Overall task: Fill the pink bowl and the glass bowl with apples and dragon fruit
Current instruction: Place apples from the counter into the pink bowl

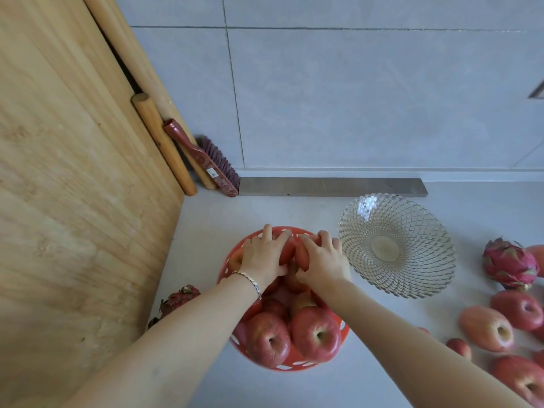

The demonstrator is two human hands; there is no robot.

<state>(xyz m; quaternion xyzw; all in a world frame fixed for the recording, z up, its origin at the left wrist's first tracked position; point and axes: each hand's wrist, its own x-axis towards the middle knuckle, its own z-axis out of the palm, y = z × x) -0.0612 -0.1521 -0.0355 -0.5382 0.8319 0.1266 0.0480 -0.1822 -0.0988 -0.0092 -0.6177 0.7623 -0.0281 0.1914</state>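
Pink perforated plastic bowl [235, 343] nearly full; my left hand [263, 257] and right hand [322, 262] each grasp a red apple; clear patterned glass bowl [396, 245], at two o'clock, empty.

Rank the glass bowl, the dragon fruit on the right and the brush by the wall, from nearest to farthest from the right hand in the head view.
Measured from the right hand:
1. Glass bowl, empty, just to the hand's right on the counter.
2. Dragon fruit, farther right, past the bowl near the frame edge.
3. Brush, far back on the left, leaning against the wooden board by the wall.
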